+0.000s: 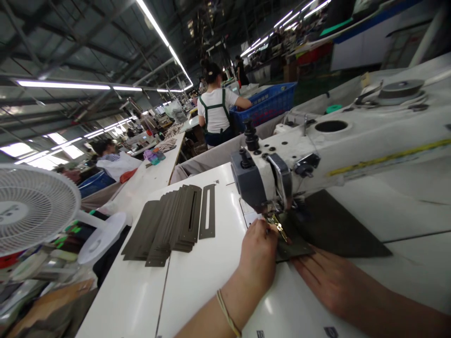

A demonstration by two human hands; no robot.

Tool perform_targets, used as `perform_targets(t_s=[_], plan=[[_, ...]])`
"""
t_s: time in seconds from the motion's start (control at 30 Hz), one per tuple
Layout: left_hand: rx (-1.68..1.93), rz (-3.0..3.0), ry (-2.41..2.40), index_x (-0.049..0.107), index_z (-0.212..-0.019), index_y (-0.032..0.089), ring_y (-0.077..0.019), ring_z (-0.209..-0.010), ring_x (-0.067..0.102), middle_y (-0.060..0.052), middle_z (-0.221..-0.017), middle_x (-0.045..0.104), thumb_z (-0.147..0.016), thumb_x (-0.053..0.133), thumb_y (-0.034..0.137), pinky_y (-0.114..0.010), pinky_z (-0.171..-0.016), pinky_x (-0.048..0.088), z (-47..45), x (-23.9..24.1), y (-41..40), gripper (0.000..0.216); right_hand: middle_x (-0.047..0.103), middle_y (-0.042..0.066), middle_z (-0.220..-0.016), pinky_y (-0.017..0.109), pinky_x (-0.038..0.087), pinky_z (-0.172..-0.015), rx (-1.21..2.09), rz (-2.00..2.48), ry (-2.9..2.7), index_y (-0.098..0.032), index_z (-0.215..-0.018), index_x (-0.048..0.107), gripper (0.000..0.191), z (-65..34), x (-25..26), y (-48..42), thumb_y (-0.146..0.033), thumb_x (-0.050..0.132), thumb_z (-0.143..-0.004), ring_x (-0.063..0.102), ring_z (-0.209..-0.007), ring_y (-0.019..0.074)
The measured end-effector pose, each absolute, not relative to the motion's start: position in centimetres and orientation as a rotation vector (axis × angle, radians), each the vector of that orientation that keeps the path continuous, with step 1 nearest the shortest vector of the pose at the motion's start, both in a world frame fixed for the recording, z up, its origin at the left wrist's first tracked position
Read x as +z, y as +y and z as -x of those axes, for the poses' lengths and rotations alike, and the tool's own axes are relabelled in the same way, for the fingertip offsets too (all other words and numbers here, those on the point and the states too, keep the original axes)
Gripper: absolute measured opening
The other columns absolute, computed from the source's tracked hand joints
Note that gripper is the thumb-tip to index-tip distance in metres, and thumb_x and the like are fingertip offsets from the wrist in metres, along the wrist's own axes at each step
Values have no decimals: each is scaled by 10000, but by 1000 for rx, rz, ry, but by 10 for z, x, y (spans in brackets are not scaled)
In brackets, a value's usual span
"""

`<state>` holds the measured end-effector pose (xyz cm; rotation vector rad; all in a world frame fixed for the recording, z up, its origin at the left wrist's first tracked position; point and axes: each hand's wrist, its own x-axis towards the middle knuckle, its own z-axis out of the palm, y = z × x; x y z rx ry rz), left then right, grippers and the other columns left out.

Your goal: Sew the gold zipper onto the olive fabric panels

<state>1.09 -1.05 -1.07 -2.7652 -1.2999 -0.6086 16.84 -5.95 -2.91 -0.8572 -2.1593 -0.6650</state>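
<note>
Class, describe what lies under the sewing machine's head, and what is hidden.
Dark material and a gold-coloured piece show there. The machine's head and the left hand cover part of the material, so any stitches there cannot be seen.

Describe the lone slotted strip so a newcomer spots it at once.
From the sewing machine, go left across the white table to the dark stack. Just right of it lies the slotted strip, alone, its long opening showing white tabletop, not dark material.

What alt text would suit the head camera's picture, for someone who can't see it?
A person's left hand and right hand touch dark material at a sewing machine. Left of them, overlapping dark pieces lie on a white table, with a white fan at the picture's edge and a co-worker beyond.
</note>
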Motion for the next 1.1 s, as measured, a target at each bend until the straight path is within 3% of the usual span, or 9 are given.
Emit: perform_targets(t_s=[0.17,0.3,0.4,0.5,0.57,0.67,0.87,1.1], plan=[[-607,2827,-1301,582,-1076,100,-260,-982,574,-155,-1069,589,-798,521,68,-392,-886,533,-6,-11,-14,287,672,75,-788,292,510,-683,-548,830,-2210,-140,-893,646,363,-182,-25,-55,-7,310,-861,617,-717,173],[-667,2849,-1317,564,-1151,120,-276,-1090,560,-152,-1171,603,-762,532,97,-458,-1025,455,-3,-8,-23,391,663,73,-845,314,521,-652,-370,989,-2204,-175,-903,636,241,-189,-26,-39,-196,397,-928,626,-726,192],[-771,2798,-1521,606,-1078,165,-252,-1032,583,-98,-1115,639,-784,520,113,-437,-966,500,-5,-8,-29,310,668,70,-880,317,526,-673,-171,1115,-2196,-180,-900,632,153,-188,-32,-22,-205,482,-883,648,-768,201],[-845,2749,-1665,633,-1006,166,-248,-983,585,-85,-1072,639,-763,549,124,-424,-910,518,-8,-11,-30,261,668,25,-744,267,492,-587,-23,1163,-2253,-192,-800,626,167,-189,-33,-8,-128,479,-848,653,-654,172],[-866,2739,-1688,640,-985,161,-255,-975,575,-86,-1058,632,-717,573,115,-434,-912,508,-9,-14,-29,280,648,10,-660,257,462,-539,-35,1149,-2284,-194,-735,610,219,-191,-28,-2,-88,446,-834,636,-582,165],[-886,2723,-1663,646,-990,159,-255,-971,557,-92,-1060,620,-653,562,62,-424,-906,500,-9,-17,-29,361,666,45,-695,260,482,-560,-126,1093,-2238,-177,-769,618,244,-194,-18,3,-72,404,-822,645,-613,175],[-787,2731,-1529,653,-1047,225,-246,-967,533,-79,-1057,586,-729,527,64,-409,-854,499,-10,-11,-32,378,672,69,-739,254,522,-593,-80,1144,-2151,-188,-733,595,178,-198,-19,12,-147,428,-776,658,-670,180],[-568,2773,-1391,652,-970,184,-271,-1001,492,-108,-1063,551,-718,572,106,-454,-875,471,-13,4,-29,275,669,97,-701,310,457,-581,-24,1472,-2135,-156,-751,627,189,-195,-25,13,-163,453,-824,643,-626,238]])
